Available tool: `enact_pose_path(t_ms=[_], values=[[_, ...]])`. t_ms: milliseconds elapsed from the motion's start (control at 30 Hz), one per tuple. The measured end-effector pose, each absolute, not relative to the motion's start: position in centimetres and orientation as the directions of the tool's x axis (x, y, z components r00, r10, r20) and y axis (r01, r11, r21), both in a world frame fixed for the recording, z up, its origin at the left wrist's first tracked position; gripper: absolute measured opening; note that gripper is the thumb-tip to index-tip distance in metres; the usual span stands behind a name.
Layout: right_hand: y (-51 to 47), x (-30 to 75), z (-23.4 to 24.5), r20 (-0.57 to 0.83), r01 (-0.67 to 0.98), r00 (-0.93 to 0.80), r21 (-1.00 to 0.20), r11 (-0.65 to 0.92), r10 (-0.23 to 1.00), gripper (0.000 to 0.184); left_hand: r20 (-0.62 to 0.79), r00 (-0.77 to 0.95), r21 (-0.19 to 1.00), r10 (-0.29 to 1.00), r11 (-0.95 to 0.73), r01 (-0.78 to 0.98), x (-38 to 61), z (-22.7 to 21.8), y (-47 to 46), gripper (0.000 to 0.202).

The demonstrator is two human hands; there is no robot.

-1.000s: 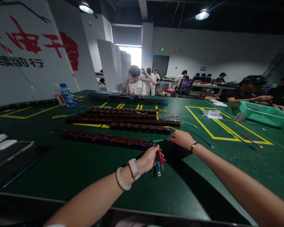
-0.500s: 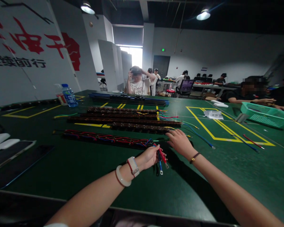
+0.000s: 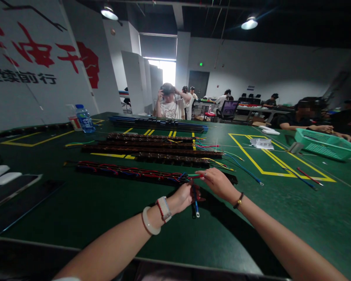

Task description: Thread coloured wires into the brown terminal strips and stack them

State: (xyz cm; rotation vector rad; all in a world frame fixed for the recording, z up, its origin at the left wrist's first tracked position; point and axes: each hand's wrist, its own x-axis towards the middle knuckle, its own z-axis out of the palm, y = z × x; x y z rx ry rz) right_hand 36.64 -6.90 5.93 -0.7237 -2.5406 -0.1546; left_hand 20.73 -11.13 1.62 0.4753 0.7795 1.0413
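Observation:
A long black strip [image 3: 128, 173] with red and blue wires along it lies across the green table before me. At its right end my left hand [image 3: 185, 198] is closed around a blue wire [image 3: 196, 203], whose bare metal ring terminal hangs below the fingers. Just above and to the right, my right hand [image 3: 219, 182] pinches a red wire [image 3: 195, 176] at the strip's end. A green wire runs close beside it. The fingers partly hide where the wires leave the strip.
Behind lie several similar dark strips [image 3: 152, 149] with loose wire ends. A water bottle [image 3: 85, 119] stands back left, a phone [image 3: 26, 205] front left. At right are a green basket [image 3: 324, 145], a plastic bag [image 3: 261, 144] and loose wires [image 3: 308, 176]. People sit beyond.
My right hand has come down and left from the strips behind and now pinches the red wire. That wire has swung up from my left hand, leaving the blue one hanging.

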Motion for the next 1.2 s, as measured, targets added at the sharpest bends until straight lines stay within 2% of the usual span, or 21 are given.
enact_pose_path(t_ms=[100,200,300,367,433,467,533,600,633,700,800,967,1067,1200], values=[[-6.0,33.5,7.4,0.472,0.578,-0.71,-0.034,0.815,0.523,0.031,-0.34,0.26,0.726,0.904,0.428,-0.538,20.9,1.3,-11.2,0.02],[-5.5,29.7,8.5,0.399,0.643,-0.707,0.019,0.766,0.584,0.035,-0.322,0.259,0.726,0.911,0.413,-0.549,20.9,0.8,-11.1,0.015],[-5.4,26.6,8.6,0.328,0.658,-0.725,0.072,0.749,0.606,0.034,-0.3,0.279,0.723,0.912,0.408,-0.558,20.8,0.6,-11.0,0.011],[-5.3,25.6,8.3,0.317,0.663,-0.722,0.064,0.746,0.615,0.034,-0.299,0.293,0.721,0.908,0.416,-0.554,20.8,0.7,-11.0,0.01],[-5.3,25.9,8.3,0.308,0.654,-0.712,-0.036,0.755,0.631,0.035,-0.313,0.289,0.711,0.905,0.425,-0.56,20.7,0.9,-11.0,0.009],[-5.2,26.5,8.4,0.275,0.627,-0.721,-0.131,0.768,0.636,0.036,-0.324,0.285,0.703,0.902,0.431,-0.566,20.7,1.0,-11.1,0.01],[-4.9,28.5,9.2,0.156,0.525,-0.774,-0.383,0.76,0.614,0.039,-0.35,0.29,0.689,0.891,0.455,-0.564,20.6,1.2,-11.2,0.015],[-4.5,31.1,10.1,0.076,0.409,-0.823,-0.61,0.679,0.563,0.046,-0.359,0.314,0.681,0.879,0.477,-0.556,20.6,1.5,-11.4,0.019],[-4.3,32.5,10.5,0.104,0.366,-0.81,-0.679,0.636,0.577,0.049,-0.35,0.326,0.687,0.878,0.477,-0.548,20.6,1.6,-11.5,0.019],[-3.8,34.7,11.0,0.174,0.358,-0.728,-0.728,0.584,0.663,0.051,-0.331,0.352,0.709,0.876,0.477,-0.52,20.5,1.9,-11.6,0.015],[-3.1,36.7,10.5,0.175,0.476,-0.628,-0.684,0.552,0.759,0.05,-0.356,0.389,0.766,0.85,0.504,-0.4,20.3,2.0,-11.7,0.016],[-2.1,36.6,8.6,0.151,0.61,-0.66,-0.465,0.642,0.736,0.04,-0.436,0.351,0.881,0.829,0.473,-0.021,18.9,1.8,-11.0,0.026],[-1.9,36.0,8.1,0.143,0.649,-0.681,-0.338,0.682,0.718,0.031,-0.474,0.412,0.88,0.778,0.419,0.222,17.5,2.2,-10.3,0.029],[-1.9,35.7,8.1,0.118,0.656,-0.696,-0.295,0.694,0.708,0.029,-0.532,0.476,0.837,0.7,0.348,0.422,15.8,2.9,-9.7,0.034]])
